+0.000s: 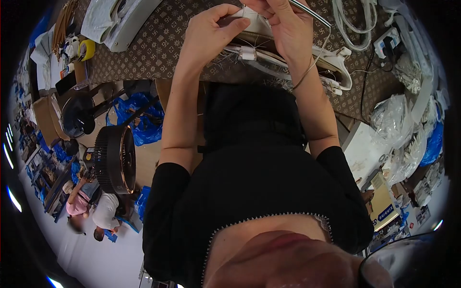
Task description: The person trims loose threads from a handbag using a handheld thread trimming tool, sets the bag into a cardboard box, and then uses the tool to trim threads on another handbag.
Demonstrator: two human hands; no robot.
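Observation:
A white handbag (248, 53) with a brass zipper along its opening lies on the patterned cloth at the top of the view. My left hand (206, 36) grips its white panel, thumb and fingers closing on the edge. Across from it, my right hand (292, 33) is closed near the same panel, its fingertips partly cut off by the frame's top. A slim silver metal rod (314, 14) sticks out from my right fingers. Near my right wrist runs a thin cord (314, 62). Fine loose threads (225, 60) lie around the bag; whatever my fingertips pinch is too small to make out.
Brown patterned cloth (153, 43) covers the work table. White tubing (353, 33) and a power strip (387, 42) lie at right; a white bag part (117, 24) and yellow tape (87, 49) at left. A black fan (115, 158) stands below. Two people (103, 211) sit farther off.

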